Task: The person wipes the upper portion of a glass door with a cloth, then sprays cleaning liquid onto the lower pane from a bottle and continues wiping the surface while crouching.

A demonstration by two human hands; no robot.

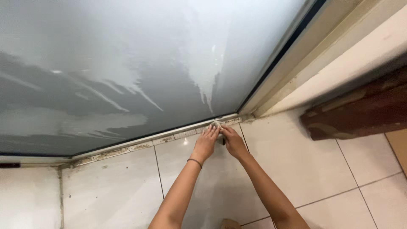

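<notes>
Our two hands, left hand [206,142] and right hand [232,141], close together around one small whitish cloth wad [216,125], pressing it against the grimy metal door track [140,143].

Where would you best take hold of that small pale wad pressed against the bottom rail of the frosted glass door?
Grip the wad by its floor-side edge, coming from the tiled floor: its far side butts against the door rail. The left hand and right hand both meet it from there.

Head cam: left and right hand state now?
Left hand: fingers pressed on a small whitish wad, grip unclear.
Right hand: same wad, grip unclear.
</notes>
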